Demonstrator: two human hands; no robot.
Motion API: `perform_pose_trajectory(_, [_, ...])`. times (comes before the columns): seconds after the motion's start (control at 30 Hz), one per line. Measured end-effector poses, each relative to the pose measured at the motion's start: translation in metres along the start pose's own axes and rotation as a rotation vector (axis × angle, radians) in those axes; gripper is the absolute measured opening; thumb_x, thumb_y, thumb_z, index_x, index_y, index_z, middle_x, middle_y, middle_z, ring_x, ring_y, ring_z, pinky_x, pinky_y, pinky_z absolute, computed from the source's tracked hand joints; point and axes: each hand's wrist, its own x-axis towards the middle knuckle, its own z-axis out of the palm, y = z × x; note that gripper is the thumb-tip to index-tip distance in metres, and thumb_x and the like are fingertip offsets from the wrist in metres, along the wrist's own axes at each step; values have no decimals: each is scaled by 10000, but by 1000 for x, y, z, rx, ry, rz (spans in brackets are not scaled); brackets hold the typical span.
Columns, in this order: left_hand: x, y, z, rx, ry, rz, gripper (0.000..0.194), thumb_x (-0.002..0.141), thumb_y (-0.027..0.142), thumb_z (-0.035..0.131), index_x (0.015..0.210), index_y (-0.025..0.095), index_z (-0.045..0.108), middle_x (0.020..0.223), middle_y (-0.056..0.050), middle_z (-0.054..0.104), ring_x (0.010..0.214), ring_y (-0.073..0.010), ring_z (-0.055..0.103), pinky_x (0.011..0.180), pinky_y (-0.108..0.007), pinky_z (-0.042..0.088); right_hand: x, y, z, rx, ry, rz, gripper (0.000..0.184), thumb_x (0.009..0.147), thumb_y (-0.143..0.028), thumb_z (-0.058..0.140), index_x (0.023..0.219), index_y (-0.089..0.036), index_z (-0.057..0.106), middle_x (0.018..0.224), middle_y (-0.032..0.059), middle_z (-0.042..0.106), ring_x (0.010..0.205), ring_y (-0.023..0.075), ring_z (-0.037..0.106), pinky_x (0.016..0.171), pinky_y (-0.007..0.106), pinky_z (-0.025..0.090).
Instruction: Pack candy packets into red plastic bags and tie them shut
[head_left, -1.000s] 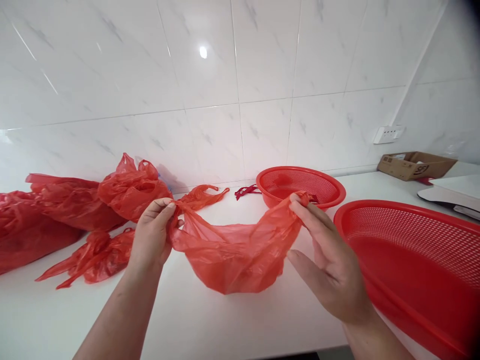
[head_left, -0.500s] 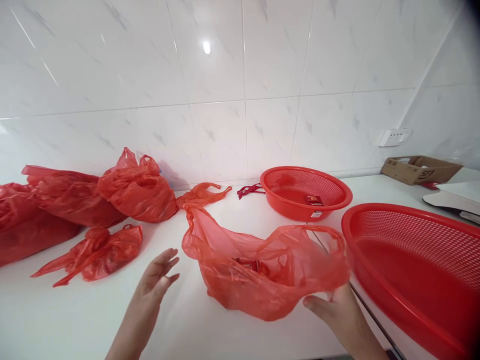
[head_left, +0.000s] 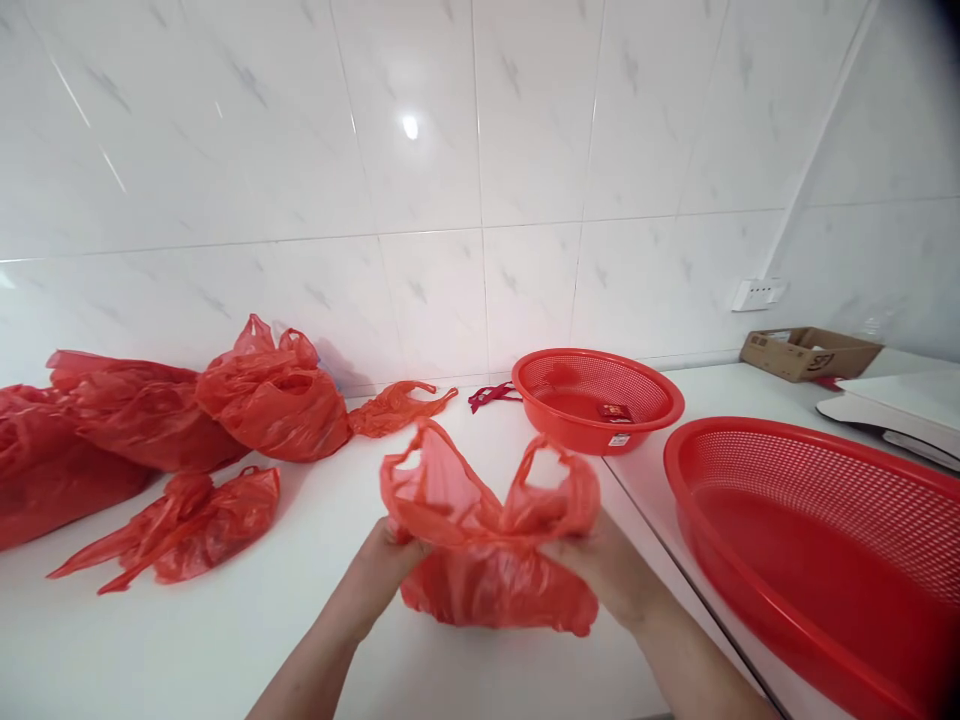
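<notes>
A thin red plastic bag [head_left: 499, 585] stands upright on the white table in front of me, its two handle loops raised. On its left side, my left hand [head_left: 386, 565] is closed on the film below the loop, thumb in front. My right hand [head_left: 592, 565] grips the opposite side in the same manner, with most of its fingers behind the plastic. The mouth of the bag dips in a V between the loops. Its contents do not show from here.
Full red bags [head_left: 274, 400] line the left back, with a small knotted bag [head_left: 206, 530] before them. A round red basket [head_left: 540, 425] holds a small dark red packet [head_left: 615, 413]. At right are a large red basket [head_left: 705, 520] and a cardboard box [head_left: 795, 360].
My left hand has come in from beside the bag and taken hold of it. My right hand has moved inward. The wide-spread bag is now gathered narrower, with both loops up.
</notes>
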Motion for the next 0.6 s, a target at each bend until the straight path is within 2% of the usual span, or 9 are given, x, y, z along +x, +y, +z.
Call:
perform_pose_trajectory(0.1, [10,10,-2,-239,135,44,295,719,352,704,972,202,678,931,-65,725,866,-257,674,737,-357,541,12,-15,-8,192,136,-31,180,695,-326,732,820,-209,675,822,22,668,807,198,618,724,322,498])
perform_pose_trajectory(0.2, [20,20,4,-381,182,119,362,699,336,718,1031,212,644,964,-55,719,849,-246,681,750,-363,548,28,-19,-15,302,209,-37,220,704,-311,717,895,-213,665,896,29,668,814,196,613,724,325,488])
perform_pose_trajectory(0.3, [29,27,14,-423,204,152,378,705,344,703,1050,210,627,961,-51,716,850,-246,682,751,-363,553,48,-12,-21,435,140,-36,231,738,-309,653,948,-213,663,1006,47,664,881,206,607,806,357,463])
perform_pose_trajectory(0.4, [41,29,21,-444,165,173,349,707,327,688,1026,197,630,959,-51,707,879,-240,674,755,-338,552,68,3,-26,586,48,1,81,743,-280,592,734,-206,624,838,20,654,783,168,594,762,322,454])
perform_pose_trajectory(0.5, [59,21,24,-464,96,150,250,694,283,694,918,190,633,901,-36,696,847,-217,669,733,-305,549,84,24,-32,719,-31,113,256,728,-271,560,531,-193,417,585,-23,495,567,108,486,610,256,424])
perform_pose_trajectory(0.6, [79,2,27,-483,72,68,135,711,283,680,764,196,591,742,5,651,723,-165,652,683,-282,544,91,47,-37,773,-97,229,361,745,-328,534,500,-194,306,498,-41,351,474,82,354,508,220,350])
